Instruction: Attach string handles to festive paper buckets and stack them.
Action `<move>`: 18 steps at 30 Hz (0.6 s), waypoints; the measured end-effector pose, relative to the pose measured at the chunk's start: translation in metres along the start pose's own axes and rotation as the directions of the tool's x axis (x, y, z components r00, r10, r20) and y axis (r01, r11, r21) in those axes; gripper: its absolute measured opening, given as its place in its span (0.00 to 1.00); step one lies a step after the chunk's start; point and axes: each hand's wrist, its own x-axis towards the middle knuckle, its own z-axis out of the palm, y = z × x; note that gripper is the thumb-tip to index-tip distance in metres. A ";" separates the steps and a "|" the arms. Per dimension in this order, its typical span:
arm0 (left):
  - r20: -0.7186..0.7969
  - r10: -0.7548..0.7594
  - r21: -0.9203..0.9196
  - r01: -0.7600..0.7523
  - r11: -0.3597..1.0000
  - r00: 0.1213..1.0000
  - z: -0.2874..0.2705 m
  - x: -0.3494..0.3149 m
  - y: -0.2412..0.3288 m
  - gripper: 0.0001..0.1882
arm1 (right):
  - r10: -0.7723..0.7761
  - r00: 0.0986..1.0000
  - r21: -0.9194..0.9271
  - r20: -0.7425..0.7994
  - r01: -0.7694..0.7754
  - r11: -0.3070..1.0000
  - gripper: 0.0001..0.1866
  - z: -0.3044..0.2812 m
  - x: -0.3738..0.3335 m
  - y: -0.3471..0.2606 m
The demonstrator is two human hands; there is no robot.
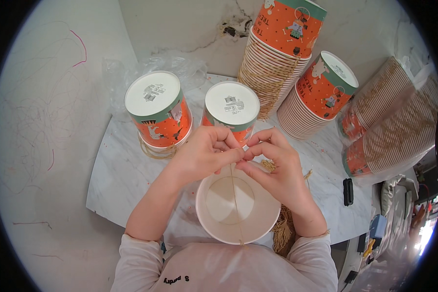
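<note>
A white paper bucket faces me with its mouth up, close to my body. A thin tan cord runs across its opening, from the near rim up to my fingers. Over the far rim, my left hand pinches the cord between thumb and fingertips. My right hand meets it there, its fingertips closed on the same cord end; the exact crossing of the strands is too small to tell. Behind my hands, an upside-down orange and green bucket is partly covered by them.
Another upturned bucket stands at left with cord loops at its base. Tall nested stacks and a shorter stack stand at the back right. Plastic-wrapped stacks lie farther right. A black object and a cord bundle lie at right.
</note>
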 end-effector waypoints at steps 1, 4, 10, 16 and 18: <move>0.001 0.001 0.008 -0.001 1.000 1.000 0.000 0.000 0.000 0.08 | 0.001 1.000 -0.001 0.000 -0.001 1.000 0.09 0.001 0.000 0.001; 0.008 0.005 0.019 -0.005 1.000 1.000 0.000 0.001 0.000 0.08 | -0.020 0.999 -0.027 -0.030 0.020 0.999 0.08 0.003 -0.001 0.003; 0.034 -0.018 0.009 0.018 1.000 0.999 -0.002 -0.001 0.002 0.08 | 0.012 1.000 0.010 -0.017 -0.012 1.000 0.07 0.003 -0.001 0.002; 0.033 -0.014 -0.015 0.014 1.000 0.999 0.000 0.002 -0.004 0.06 | 0.037 0.998 0.010 -0.042 -0.037 0.999 0.08 0.004 -0.003 -0.002; 0.027 -0.029 0.014 0.028 1.000 0.999 0.001 0.003 -0.007 0.06 | -0.015 1.000 -0.021 0.000 0.015 1.000 0.10 0.005 -0.004 -0.003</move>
